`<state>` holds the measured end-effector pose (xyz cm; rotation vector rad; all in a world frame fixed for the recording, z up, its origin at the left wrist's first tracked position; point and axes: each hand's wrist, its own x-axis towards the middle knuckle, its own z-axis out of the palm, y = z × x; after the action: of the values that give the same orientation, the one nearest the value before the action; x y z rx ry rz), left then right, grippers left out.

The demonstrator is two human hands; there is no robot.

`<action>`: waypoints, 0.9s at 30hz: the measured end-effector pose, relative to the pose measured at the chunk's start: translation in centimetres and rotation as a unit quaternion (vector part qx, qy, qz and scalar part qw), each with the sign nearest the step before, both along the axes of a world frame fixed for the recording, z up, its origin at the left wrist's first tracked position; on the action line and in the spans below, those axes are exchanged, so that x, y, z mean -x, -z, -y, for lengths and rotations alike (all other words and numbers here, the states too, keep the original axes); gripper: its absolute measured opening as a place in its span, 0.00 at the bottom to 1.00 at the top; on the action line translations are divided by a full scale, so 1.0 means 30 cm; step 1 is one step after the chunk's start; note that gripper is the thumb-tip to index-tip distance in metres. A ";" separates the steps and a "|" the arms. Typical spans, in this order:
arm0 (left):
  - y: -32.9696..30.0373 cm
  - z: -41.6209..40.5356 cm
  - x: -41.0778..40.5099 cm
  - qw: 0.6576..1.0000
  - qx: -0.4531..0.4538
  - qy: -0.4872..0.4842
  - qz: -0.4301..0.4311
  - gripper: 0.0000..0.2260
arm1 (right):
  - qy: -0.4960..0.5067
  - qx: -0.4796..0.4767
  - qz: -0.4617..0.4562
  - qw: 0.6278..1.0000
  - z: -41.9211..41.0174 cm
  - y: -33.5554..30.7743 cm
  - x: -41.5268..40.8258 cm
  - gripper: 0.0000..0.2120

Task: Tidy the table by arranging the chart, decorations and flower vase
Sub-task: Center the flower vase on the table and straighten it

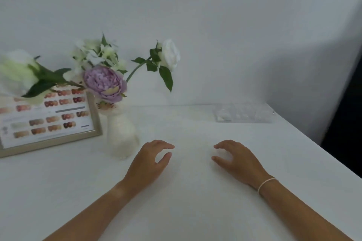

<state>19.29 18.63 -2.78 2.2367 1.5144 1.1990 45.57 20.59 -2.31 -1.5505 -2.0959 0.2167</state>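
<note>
A white flower vase stands left of centre on the white table, holding a purple peony, white roses and green leaves. Leaning at the far left is a framed chart with rows of small colour swatches, partly hidden by the flowers. A clear plastic decoration box lies at the back right against the wall. My left hand hovers just right of the vase, fingers curled apart and holding nothing. My right hand, with a thin wrist band, mirrors it further right, also holding nothing.
A white wall runs behind the table. The table's right edge slants toward a dark gap at the far right.
</note>
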 end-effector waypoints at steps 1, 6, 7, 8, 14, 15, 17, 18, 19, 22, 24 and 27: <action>-0.003 0.016 0.039 1.000 -0.004 -0.010 0.011 0.08 | -0.012 -0.004 -0.011 1.000 0.012 -0.001 0.048 0.16; -0.013 0.075 0.224 0.994 -0.044 -0.065 0.071 0.08 | -0.062 -0.009 -0.096 0.993 0.042 -0.012 0.269 0.16; -0.012 0.083 0.258 0.992 -0.049 -0.077 0.086 0.08 | -0.070 -0.008 -0.113 0.991 0.042 -0.014 0.311 0.16; -0.010 0.089 0.289 0.989 -0.054 -0.088 0.102 0.07 | -0.078 -0.007 -0.130 0.988 0.040 -0.016 0.352 0.17; -0.007 0.077 0.426 0.970 -0.048 -0.143 0.192 0.10 | -0.099 0.006 -0.229 0.968 -0.002 -0.029 0.569 0.21; -0.007 0.068 0.440 0.966 -0.038 -0.146 0.208 0.11 | -0.101 0.014 -0.245 0.964 -0.012 -0.029 0.598 0.22; -0.008 0.050 0.457 0.961 -0.006 -0.138 0.240 0.14 | -0.105 0.032 -0.271 0.956 -0.031 -0.025 0.648 0.25; -0.008 0.041 0.461 0.960 0.012 -0.129 0.247 0.15 | -0.107 0.044 -0.283 0.952 -0.040 -0.022 0.669 0.27; -0.007 0.032 0.463 0.960 0.029 -0.118 0.251 0.17 | -0.109 0.057 -0.293 0.948 -0.049 -0.019 0.687 0.29; -0.008 0.004 0.464 0.960 0.065 -0.081 0.261 0.21 | -0.114 0.082 -0.325 0.935 -0.075 -0.013 0.721 0.33; -0.012 -0.015 0.467 0.961 0.087 -0.059 0.257 0.24 | -0.115 0.096 -0.340 0.928 -0.089 -0.012 0.732 0.34; -0.018 -0.038 0.471 0.960 0.114 -0.020 0.254 0.28 | -0.125 0.115 -0.355 0.919 -0.106 -0.007 0.743 0.33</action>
<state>5.18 19.76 -2.24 1.5944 1.4027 1.3903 23.28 23.77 -2.10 -1.0709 -1.6943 0.9909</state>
